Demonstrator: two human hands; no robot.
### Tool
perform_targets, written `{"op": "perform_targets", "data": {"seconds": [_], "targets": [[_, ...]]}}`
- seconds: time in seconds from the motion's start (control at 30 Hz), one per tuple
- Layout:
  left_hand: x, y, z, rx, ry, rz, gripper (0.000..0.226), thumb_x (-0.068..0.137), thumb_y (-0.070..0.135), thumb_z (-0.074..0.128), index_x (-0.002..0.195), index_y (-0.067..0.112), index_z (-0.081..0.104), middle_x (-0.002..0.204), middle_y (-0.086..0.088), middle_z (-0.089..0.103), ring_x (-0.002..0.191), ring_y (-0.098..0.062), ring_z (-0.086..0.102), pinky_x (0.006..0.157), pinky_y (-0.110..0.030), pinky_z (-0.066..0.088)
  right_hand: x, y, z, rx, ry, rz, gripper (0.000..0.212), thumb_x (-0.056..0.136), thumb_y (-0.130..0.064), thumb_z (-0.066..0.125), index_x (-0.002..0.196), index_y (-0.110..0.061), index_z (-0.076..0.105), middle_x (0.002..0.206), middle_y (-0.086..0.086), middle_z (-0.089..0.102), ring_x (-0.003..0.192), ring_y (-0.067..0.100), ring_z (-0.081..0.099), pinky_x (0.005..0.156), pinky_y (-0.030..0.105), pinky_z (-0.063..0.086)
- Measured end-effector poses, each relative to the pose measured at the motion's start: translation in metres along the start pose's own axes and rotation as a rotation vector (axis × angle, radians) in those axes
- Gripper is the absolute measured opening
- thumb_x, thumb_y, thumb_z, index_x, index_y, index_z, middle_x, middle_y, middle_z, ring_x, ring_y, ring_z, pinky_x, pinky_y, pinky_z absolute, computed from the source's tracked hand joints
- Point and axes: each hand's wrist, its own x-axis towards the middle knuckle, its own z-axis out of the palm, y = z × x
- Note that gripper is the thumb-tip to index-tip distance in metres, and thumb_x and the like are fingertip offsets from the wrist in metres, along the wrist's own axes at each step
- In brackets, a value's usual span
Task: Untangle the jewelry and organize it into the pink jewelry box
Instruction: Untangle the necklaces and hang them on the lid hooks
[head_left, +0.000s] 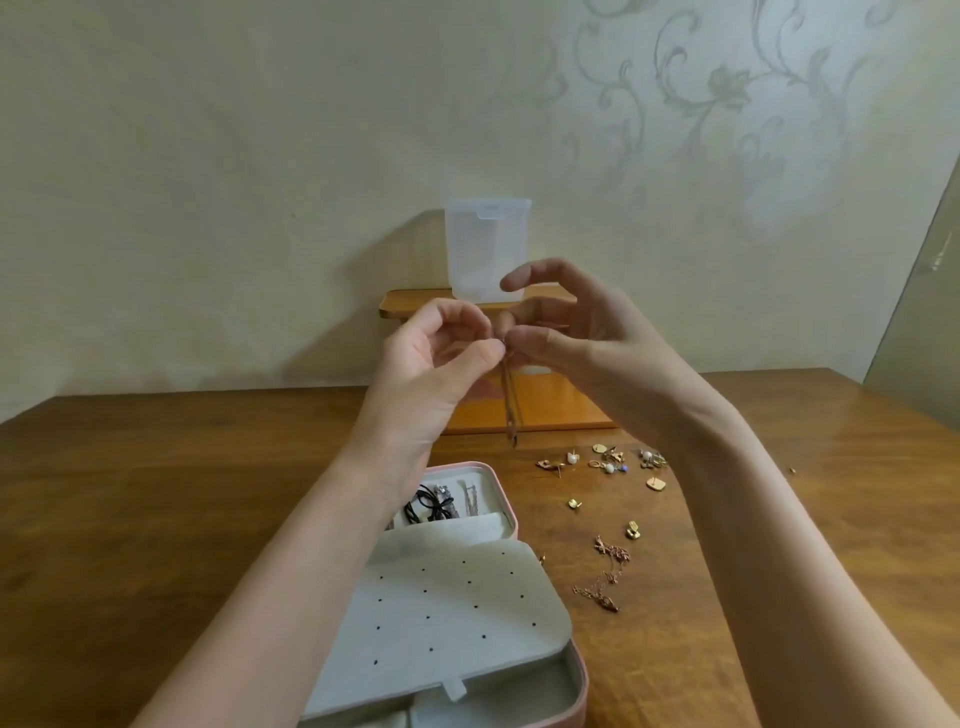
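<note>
My left hand (441, 353) and my right hand (566, 327) are raised above the table, fingertips meeting. Together they pinch the top of a thin rose-gold chain (508, 405) that hangs down in a narrow loop between them. Below my left forearm lies the open pink jewelry box (506, 499); its back compartments hold black cords and silvery pieces (434, 504). A grey perforated earring panel (452, 603) covers its front half. Another tangled rose-gold chain (608, 574) lies on the table right of the box. Loose gold and pearl earrings (610, 462) are scattered behind it.
A wooden stand (540, 405) sits at the back of the wooden table (156, 493) against the wall, with a translucent plastic pouch (485, 249) on its top shelf. A door edge shows at the far right.
</note>
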Motion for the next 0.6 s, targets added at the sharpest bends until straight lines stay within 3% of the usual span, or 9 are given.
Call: {"op": "perform_targets", "data": {"seconds": [0.2, 0.37, 0.47, 0.6], "targets": [[0.000, 0.005, -0.003, 0.040, 0.051, 0.047, 0.015, 0.087, 0.006, 0.059, 0.087, 0.020, 0.065, 0.082, 0.008, 0.068, 0.079, -0.003, 0.062, 0.065, -0.014, 0.047, 0.000, -0.003, 0.001, 0.034, 0.028, 0.020, 0.042, 0.071, -0.007, 0.067, 0.111, -0.009, 0.054, 0.087, 0.005, 0.065, 0.083, 0.016, 0.066, 0.079, 0.030, 0.055], [-0.001, 0.007, -0.002, 0.149, 0.083, 0.114, 0.014, 0.085, 0.007, 0.063, 0.087, 0.018, 0.071, 0.083, 0.004, 0.072, 0.085, -0.009, 0.067, 0.073, -0.019, 0.053, 0.000, -0.002, 0.005, -0.011, 0.068, 0.077, 0.016, 0.079, 0.001, 0.066, 0.094, -0.001, 0.063, 0.073, 0.002, 0.067, 0.068, 0.008, 0.065, 0.061, 0.015, 0.049], [-0.002, 0.009, -0.003, 0.178, 0.089, 0.110, 0.013, 0.085, 0.007, 0.063, 0.088, 0.017, 0.071, 0.081, 0.008, 0.071, 0.080, -0.004, 0.066, 0.064, -0.013, 0.049, 0.000, -0.001, 0.002, -0.082, 0.097, 0.098, 0.005, 0.079, -0.009, 0.068, 0.081, -0.005, 0.068, 0.066, -0.003, 0.066, 0.063, 0.004, 0.059, 0.060, 0.016, 0.045], [-0.001, 0.011, -0.003, 0.224, 0.092, 0.095, 0.012, 0.082, 0.008, 0.067, 0.087, 0.018, 0.070, 0.082, 0.005, 0.071, 0.078, -0.004, 0.067, 0.064, -0.012, 0.049, -0.001, 0.000, 0.000, -0.096, 0.094, 0.088, 0.004, 0.082, -0.008, 0.066, 0.078, -0.007, 0.068, 0.067, -0.003, 0.065, 0.064, 0.006, 0.057, 0.060, 0.017, 0.046]]}}
